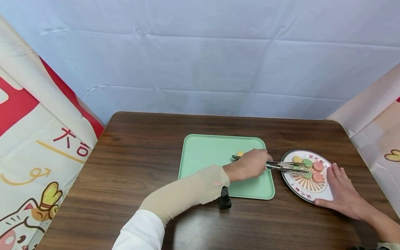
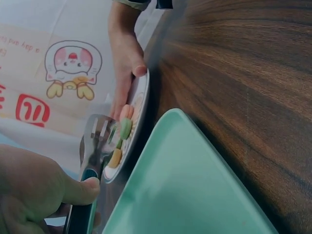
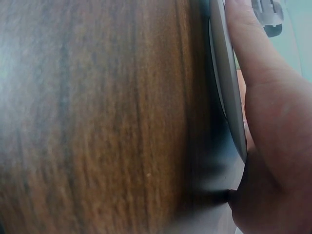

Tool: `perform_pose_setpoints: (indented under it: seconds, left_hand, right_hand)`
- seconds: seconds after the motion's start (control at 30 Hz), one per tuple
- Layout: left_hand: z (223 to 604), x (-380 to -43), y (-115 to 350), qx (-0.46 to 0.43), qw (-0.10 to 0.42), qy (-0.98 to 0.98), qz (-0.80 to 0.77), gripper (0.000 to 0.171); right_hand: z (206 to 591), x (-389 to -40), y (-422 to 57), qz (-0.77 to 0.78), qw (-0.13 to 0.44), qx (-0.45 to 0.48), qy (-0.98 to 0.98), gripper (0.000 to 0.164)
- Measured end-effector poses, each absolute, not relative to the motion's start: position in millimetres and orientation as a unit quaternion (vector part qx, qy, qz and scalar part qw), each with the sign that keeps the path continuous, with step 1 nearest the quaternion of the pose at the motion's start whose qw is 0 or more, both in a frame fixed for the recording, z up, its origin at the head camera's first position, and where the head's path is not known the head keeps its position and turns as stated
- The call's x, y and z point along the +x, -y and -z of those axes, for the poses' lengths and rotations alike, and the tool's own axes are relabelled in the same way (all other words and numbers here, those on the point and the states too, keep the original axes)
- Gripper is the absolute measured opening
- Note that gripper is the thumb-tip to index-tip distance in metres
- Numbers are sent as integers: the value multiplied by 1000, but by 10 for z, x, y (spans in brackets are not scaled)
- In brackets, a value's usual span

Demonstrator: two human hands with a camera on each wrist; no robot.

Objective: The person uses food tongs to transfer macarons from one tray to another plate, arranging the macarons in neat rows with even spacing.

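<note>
My left hand (image 1: 254, 163) grips metal tongs (image 1: 280, 166) with dark green handles, reaching right across the tray (image 1: 203, 151). The tongs' two arms extend over a round patterned plate (image 1: 318, 194), their tips around or beside a green macaron (image 1: 307, 163); whether they touch it I cannot tell. Also on the plate are pink macarons (image 1: 318, 166) and a yellow macaron (image 1: 297, 159). Another yellow piece (image 1: 240, 153) lies on the tray, partly hidden behind my left hand. My right hand (image 1: 345, 194) rests on the plate's right rim, fingers extended and thumb (image 3: 246, 36) along the near edge.
A brown wooden table (image 1: 134, 166) carries the light green tray and the plate to its right. Pale cloth (image 1: 200, 69) hangs behind the table. Printed cloths (image 1: 40, 156) hang at the left and right sides.
</note>
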State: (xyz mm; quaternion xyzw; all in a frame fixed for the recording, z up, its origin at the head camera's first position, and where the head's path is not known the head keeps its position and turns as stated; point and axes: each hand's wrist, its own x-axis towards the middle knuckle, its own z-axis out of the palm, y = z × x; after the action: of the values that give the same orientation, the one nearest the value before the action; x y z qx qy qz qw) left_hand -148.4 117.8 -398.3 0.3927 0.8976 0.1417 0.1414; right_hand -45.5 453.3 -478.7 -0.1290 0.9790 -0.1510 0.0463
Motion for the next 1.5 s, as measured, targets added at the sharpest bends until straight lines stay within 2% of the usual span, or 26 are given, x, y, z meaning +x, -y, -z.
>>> perform_pose_setpoints:
  seconds: [0.87,1.17,1.5]
  left_hand:
    - [4081,-1472,-1348,363,145,-914,-109,36]
    - [4107,-1453,-1395,345,134,-924,-99,31]
    - [4103,-1454,-1395,344,136,-924,-101,33]
  right_hand:
    - [4826,-456,-4561,148,34,-136,-979,127]
    - [4822,-459,-4555,144,45,-128,-980,127]
    - [4801,-461,-4549,144,54,-121,-981,127]
